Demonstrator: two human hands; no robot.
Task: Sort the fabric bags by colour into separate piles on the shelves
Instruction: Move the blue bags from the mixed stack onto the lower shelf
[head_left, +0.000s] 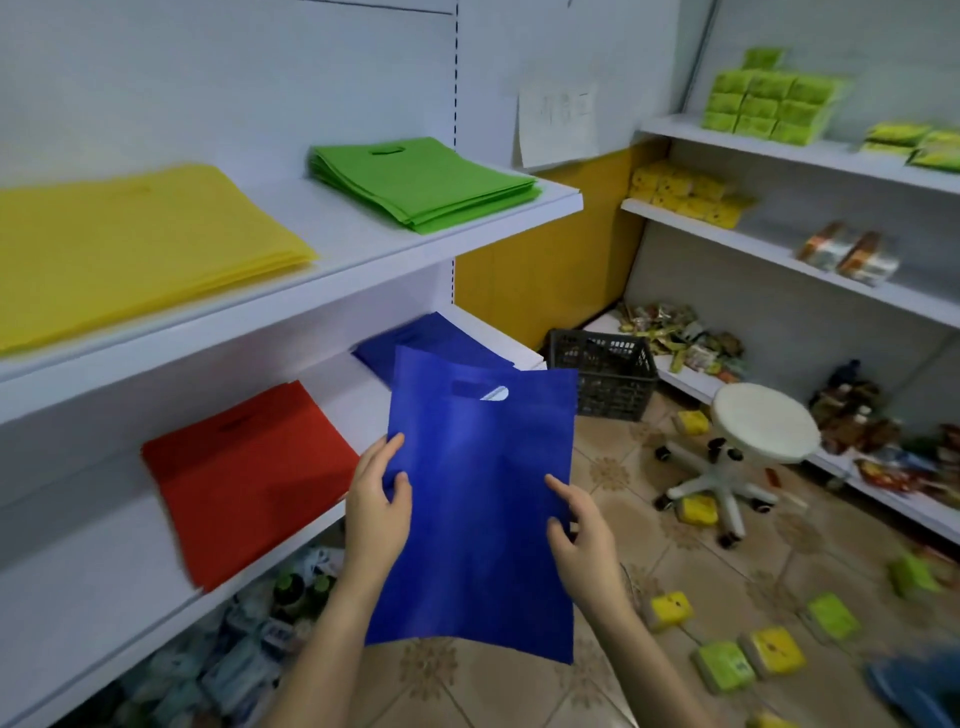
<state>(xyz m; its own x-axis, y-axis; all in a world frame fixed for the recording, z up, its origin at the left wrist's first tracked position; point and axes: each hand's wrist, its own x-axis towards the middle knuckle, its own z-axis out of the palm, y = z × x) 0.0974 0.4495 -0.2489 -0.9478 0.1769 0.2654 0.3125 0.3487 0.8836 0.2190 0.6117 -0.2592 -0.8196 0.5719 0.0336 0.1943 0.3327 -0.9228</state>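
The blue bag (478, 499) is limp and I hold it only at its 2 side edges. It may sag, fold or snag the lip of the lower shelf (104, 582) and land crooked on the blue pile (431, 338). It hangs upright between my hands, just in front of that pile. My left hand (376, 499) pinches its left edge and my right hand (579, 535) pinches its right edge.
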